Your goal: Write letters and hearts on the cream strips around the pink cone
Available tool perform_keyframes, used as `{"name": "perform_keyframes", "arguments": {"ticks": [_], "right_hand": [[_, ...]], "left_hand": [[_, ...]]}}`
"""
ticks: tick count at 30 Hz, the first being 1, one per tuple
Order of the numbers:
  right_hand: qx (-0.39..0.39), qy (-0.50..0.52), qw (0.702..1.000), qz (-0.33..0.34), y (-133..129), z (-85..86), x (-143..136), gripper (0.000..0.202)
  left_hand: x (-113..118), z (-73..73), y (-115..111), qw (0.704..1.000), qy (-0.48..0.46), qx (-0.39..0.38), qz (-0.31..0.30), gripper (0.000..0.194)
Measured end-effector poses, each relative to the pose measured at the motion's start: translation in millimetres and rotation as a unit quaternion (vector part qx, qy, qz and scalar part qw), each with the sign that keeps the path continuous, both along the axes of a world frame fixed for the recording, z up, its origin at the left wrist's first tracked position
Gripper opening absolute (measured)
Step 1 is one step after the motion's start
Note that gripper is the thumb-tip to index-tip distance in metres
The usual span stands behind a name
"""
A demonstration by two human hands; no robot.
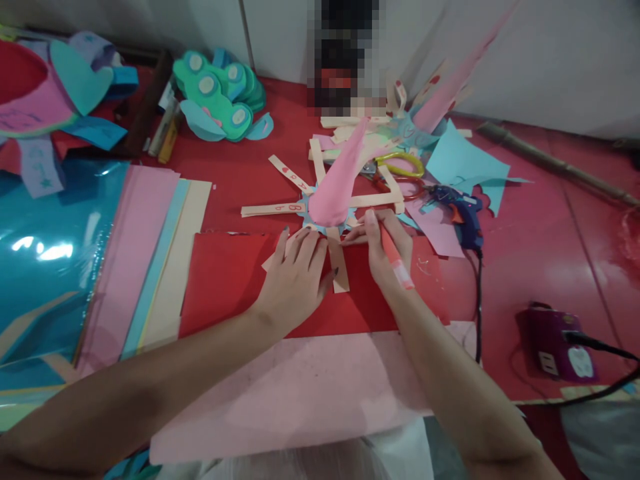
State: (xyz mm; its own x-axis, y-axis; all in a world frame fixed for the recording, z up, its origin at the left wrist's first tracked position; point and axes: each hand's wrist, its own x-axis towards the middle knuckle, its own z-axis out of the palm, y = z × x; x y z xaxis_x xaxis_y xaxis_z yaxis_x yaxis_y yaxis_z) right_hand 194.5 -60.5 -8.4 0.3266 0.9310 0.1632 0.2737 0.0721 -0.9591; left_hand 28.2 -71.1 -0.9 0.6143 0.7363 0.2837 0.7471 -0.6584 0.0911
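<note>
A pink paper cone stands on a light-blue scalloped paper base, with cream paper strips radiating around it. Some strips carry red letters and hearts, such as the B strip. My left hand lies palm down with fingers stretched over the near left strips, its thumb beside a plain strip that points toward me. In my right hand is an orange-red marker, gripped just right of the cone's base. The marker's tip is hidden by the fingers. Under both hands lies a red sheet.
Yellow-handled scissors and a blue glue gun with a cable lie to the right. Further right sits a purple power socket block. Coloured paper sheets are stacked left; green paper crafts and another pink cone stand behind.
</note>
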Motion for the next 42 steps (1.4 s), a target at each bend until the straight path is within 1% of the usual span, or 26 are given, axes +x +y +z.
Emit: {"name": "perform_keyframes", "arguments": {"ticks": [7, 14, 19, 24, 27, 31, 33, 36, 38, 40, 42], "right_hand": [[0.03, -0.026, 0.999, -0.019, -2, 3.8, -2, 0.026], [0.021, -0.016, 1.0, -0.011, -1, 2.6, -2, 0.023], [0.036, -0.065, 0.997, -0.017, -1, 0.2, 1, 0.022], [0.041, -0.083, 0.996, -0.014, -1, -1.5, 3, 0.021], [0.038, -0.1, 0.994, -0.02, -1, 0.9, 2, 0.021], [0.037, -0.121, 0.991, -0.042, -2, 4.9, -1, 0.026], [0.035, -0.135, 0.99, -0.039, -3, 5.7, -2, 0.028], [0.028, -0.14, 0.989, -0.032, -3, 6.7, -1, 0.028], [0.019, -0.138, 0.99, -0.017, -4, 7.9, 0, 0.027], [0.007, -0.136, 0.991, 0.002, -4, 8.9, 2, 0.026], [0.003, -0.129, 0.992, 0.005, -4, 8.4, 2, 0.026]], "left_hand": [[-1, -1.0, 2, 1.0, -0.006, 0.012, -0.025, 0.037], [0, 0.3, -1, 1.0, 0.006, 0.019, 0.004, 0.039], [1, 2.3, -3, 0.999, 0.012, -0.033, 0.03, 0.045], [2, 4.1, -3, 0.998, 0.005, -0.046, 0.034, 0.045], [1, 2.5, -3, 0.999, -0.004, -0.035, 0.032, 0.045], [0, -0.8, -3, 0.999, -0.016, -0.034, 0.031, 0.044], [0, -1.2, -3, 0.999, -0.017, -0.036, 0.033, 0.043], [0, -0.3, -3, 0.999, -0.02, -0.033, 0.027, 0.043], [1, 0.4, -2, 0.999, -0.019, -0.034, 0.016, 0.043], [1, 0.4, -1, 0.999, -0.015, -0.034, -0.003, 0.045], [1, -0.7, 0, 0.999, -0.012, -0.031, -0.036, 0.045]]}}
